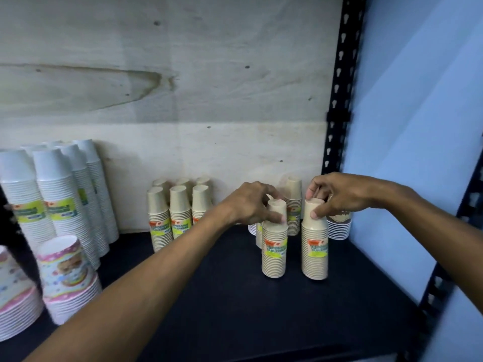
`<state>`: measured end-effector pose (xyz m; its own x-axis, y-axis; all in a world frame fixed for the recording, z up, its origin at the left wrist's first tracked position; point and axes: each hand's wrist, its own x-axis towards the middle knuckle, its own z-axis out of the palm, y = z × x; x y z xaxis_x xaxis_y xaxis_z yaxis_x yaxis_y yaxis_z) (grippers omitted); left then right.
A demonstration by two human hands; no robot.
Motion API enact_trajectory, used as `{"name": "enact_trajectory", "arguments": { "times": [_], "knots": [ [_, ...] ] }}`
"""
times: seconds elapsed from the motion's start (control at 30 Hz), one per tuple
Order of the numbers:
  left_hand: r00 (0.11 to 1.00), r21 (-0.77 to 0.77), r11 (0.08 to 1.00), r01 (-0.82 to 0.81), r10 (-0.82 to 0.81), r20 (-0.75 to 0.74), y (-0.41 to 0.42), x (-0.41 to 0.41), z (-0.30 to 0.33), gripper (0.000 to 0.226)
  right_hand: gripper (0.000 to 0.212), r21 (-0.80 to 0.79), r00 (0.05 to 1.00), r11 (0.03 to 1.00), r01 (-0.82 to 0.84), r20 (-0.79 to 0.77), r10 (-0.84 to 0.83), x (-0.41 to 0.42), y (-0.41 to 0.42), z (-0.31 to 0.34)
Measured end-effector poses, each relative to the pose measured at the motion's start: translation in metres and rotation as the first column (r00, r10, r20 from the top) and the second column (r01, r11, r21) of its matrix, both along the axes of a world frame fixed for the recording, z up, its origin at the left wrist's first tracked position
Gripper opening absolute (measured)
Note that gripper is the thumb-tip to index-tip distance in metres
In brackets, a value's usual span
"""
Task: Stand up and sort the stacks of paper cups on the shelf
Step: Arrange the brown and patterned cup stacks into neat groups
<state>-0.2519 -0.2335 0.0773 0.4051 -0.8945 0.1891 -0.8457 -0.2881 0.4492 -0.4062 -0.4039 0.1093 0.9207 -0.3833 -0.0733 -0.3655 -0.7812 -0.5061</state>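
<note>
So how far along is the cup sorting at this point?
Roughly midway. Done: six tan stacks stand grouped at the back wall, tall white stacks upright on the left. In hand: left hand and right hand each grip the top of an upright tan stack. Left: the mixed stacks behind them, including a white one, and the patterned stacks.

Single head cam, looked forward and slightly down into the dark flat shelf [235, 296], close range, pale plywood back panel [183, 87] straight ahead.
</note>
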Motion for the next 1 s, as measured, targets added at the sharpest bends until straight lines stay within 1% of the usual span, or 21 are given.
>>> {"name": "enact_trajectory", "arguments": {
  "times": [0.07, 0.13, 0.23, 0.43, 0.53, 0.63, 0.73, 1.0],
  "knots": [
    [1.000, -0.001, 1.000, -0.020, 0.020, -0.010, 0.020, 0.006, 0.004, 0.053, 0.037, 0.045, 1.000, 0.999, -0.018, -0.006, 0.018, 0.006, 0.011, 0.003],
    [0.999, -0.005, 0.999, -0.044, 0.044, -0.017, 0.044, 0.015, 0.009, 0.052, 0.037, 0.054, 0.999, 0.998, -0.043, -0.008, 0.043, 0.017, 0.025, 0.005],
    [0.993, 0.014, 0.993, -0.116, 0.116, 0.038, 0.080, 0.029, 0.017, 0.050, 0.037, 0.050, 0.995, 0.994, -0.096, 0.002, 0.097, 0.037, 0.046, 0.007],
    [0.970, 0.029, 0.970, -0.240, 0.239, 0.052, 0.131, 0.064, 0.020, 0.053, 0.038, -0.010, 0.985, 0.987, -0.158, 0.070, 0.158, 0.086, 0.080, 0.005],
    [0.957, 0.037, 0.959, -0.280, 0.276, 0.086, 0.145, 0.078, 0.020, 0.056, 0.038, -0.053, 0.980, 0.985, -0.162, 0.104, 0.167, 0.107, 0.087, 0.003],
    [0.950, 0.040, 0.951, -0.306, 0.302, 0.074, 0.153, 0.090, 0.016, 0.056, 0.041, -0.118, 0.976, 0.980, -0.158, 0.133, 0.173, 0.120, 0.095, -0.001],
    [0.948, 0.045, 0.948, -0.315, 0.313, 0.052, 0.161, 0.099, 0.014, 0.055, 0.042, -0.129, 0.968, 0.974, -0.185, 0.148, 0.203, 0.133, 0.102, -0.007],
    [0.931, 0.054, 0.930, -0.363, 0.359, 0.072, 0.176, 0.120, 0.010, 0.055, 0.051, -0.195, 0.955, 0.956, -0.221, 0.155, 0.252, 0.159, 0.123, -0.014]
  ]
}}
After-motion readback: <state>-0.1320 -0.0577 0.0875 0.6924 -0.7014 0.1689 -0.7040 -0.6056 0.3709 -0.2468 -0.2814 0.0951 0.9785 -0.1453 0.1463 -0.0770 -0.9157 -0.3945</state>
